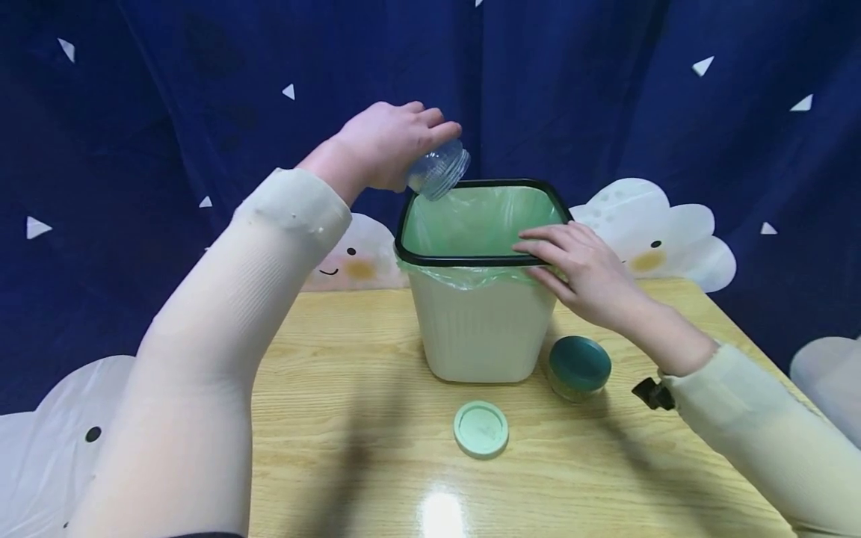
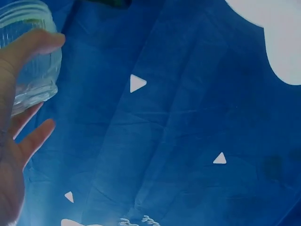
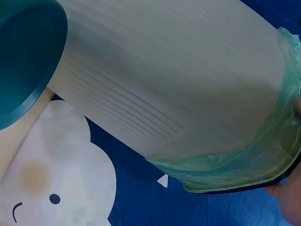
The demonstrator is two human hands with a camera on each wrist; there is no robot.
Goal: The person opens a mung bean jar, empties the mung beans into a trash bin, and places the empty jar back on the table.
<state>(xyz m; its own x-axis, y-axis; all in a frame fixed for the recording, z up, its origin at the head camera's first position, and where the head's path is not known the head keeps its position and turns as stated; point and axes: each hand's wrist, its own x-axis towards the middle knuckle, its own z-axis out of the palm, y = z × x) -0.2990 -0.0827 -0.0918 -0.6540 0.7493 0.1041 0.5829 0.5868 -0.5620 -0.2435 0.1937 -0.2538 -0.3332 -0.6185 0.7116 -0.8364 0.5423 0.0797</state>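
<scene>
My left hand (image 1: pixel 393 143) holds a clear jar (image 1: pixel 440 170) tipped over the left back rim of the trash bin, its threaded mouth facing down and to the right. In the left wrist view, the thumb lies across the jar (image 2: pixel 40 70). The white trash bin (image 1: pixel 480 329) has a black rim and a green plastic liner (image 1: pixel 464 224). At its right front corner my right hand (image 1: pixel 585 273) grips the rim, fingers over the top and thumb outside. The right wrist view shows the bin's ribbed wall (image 3: pixel 164 84) and the liner's folded edge (image 3: pixel 225 162).
A pale green round lid (image 1: pixel 480 429) lies on the wooden table (image 1: pixel 323 373) in front of the bin. Right of the bin stands a round container with a dark green top (image 1: pixel 579 362). Behind hangs a dark blue curtain (image 1: pixel 202 90) with white clouds and triangles.
</scene>
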